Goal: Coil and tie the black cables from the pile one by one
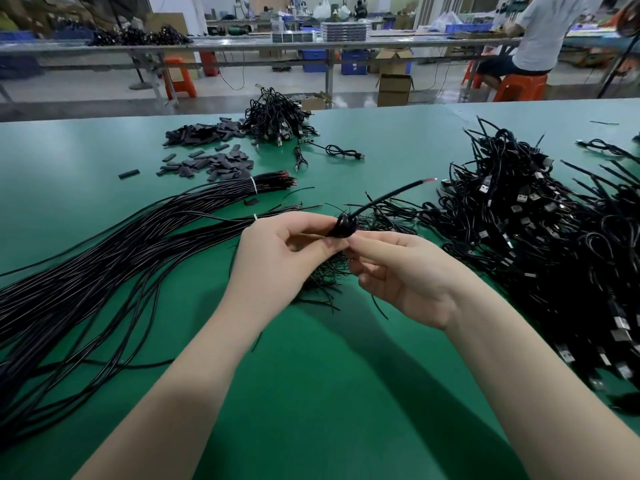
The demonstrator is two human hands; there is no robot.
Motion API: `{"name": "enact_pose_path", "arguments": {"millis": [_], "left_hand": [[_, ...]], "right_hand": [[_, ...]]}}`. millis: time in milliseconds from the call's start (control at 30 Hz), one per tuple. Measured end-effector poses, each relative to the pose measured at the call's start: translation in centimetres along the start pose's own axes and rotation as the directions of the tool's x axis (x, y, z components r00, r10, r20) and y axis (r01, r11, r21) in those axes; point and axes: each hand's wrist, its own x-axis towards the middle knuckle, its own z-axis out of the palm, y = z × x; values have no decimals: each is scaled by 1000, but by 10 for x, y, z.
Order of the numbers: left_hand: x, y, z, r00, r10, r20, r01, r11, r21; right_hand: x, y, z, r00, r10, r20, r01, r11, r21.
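Both hands, left [277, 251] and right [398, 271], pinch the coiled cable [343, 226] between them above the tabletop [311, 375]. Its free end [398, 194] points up and right, nearer the right hand.

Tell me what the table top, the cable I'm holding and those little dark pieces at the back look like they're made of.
Table top: looks like a green rubber or vinyl mat; smooth, with soft glare. Coiled cable, held by the left hand and right hand: glossy black plastic jacket, with a red inner wire at the stripped end. Dark pieces: flat matte tube offcuts, possibly heat-shrink; uncertain.
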Motion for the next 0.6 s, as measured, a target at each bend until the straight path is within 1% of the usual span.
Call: {"name": "enact_pose_path", "arguments": {"millis": [67, 133, 167, 200, 233, 267, 300, 333, 367, 400, 433, 467, 500, 533, 567, 600], "left_hand": [[1, 0, -2, 1000, 16, -2, -16, 1000, -5], [1, 1, -3, 999, 42, 3, -42, 999, -14], [1, 1, -2, 999, 36, -4, -36, 998, -47], [1, 1, -1, 1000, 1, -13, -3, 995, -99], [1, 0, 0, 998, -62, -17, 58, 986, -157], [1, 1, 1, 988, -157, 0, 153, 963, -224], [2, 2, 2, 961, -270, 52, 273, 914, -300], [2, 4, 3, 913, -385, 136, 407, 829, -385], [3, 4, 3, 848, -480, 227, 527, 714, -461], [4, 5, 2, 772, -553, 314, 627, 581, -519], [5, 6, -1, 712, -586, 386, 688, 475, -548], [5, 8, -2, 684, -592, 426, 714, 421, -560], [5, 7, -3, 696, -577, 428, 705, 435, -560], [6, 5, -3, 736, -551, 393, 668, 500, -551], [6, 3, -2, 796, -506, 332, 600, 593, -537], [5, 2, -1, 852, -459, 252, 520, 682, -514]], "right_hand": [[0, 0, 2, 1000, 6, 11, -7, 998, 61], [1, 2, 4, 999, -37, 20, 35, 994, 108], [1, 2, 5, 995, -94, 23, 91, 991, 102], [1, 3, 6, 981, -192, 14, 192, 981, 39], [1, 4, 7, 941, -339, -2, 337, 934, -117], [2, 5, 6, 853, -522, 4, 490, 799, -348], [4, 6, 3, 713, -697, 72, 600, 554, -577], [6, 8, 1, 556, -808, 197, 645, 270, -715], [7, 8, -2, 419, -848, 326, 639, 20, -769], [8, 8, -4, 309, -844, 438, 609, -178, -773], [9, 9, -5, 232, -818, 526, 573, -322, -753], [10, 10, -6, 195, -793, 577, 547, -400, -735], [10, 9, -6, 200, -791, 579, 553, -397, -733], [10, 9, -6, 239, -812, 533, 579, -321, -749], [10, 8, -5, 312, -846, 432, 604, -174, -777], [8, 6, -4, 428, -860, 277, 610, 49, -791]]}}
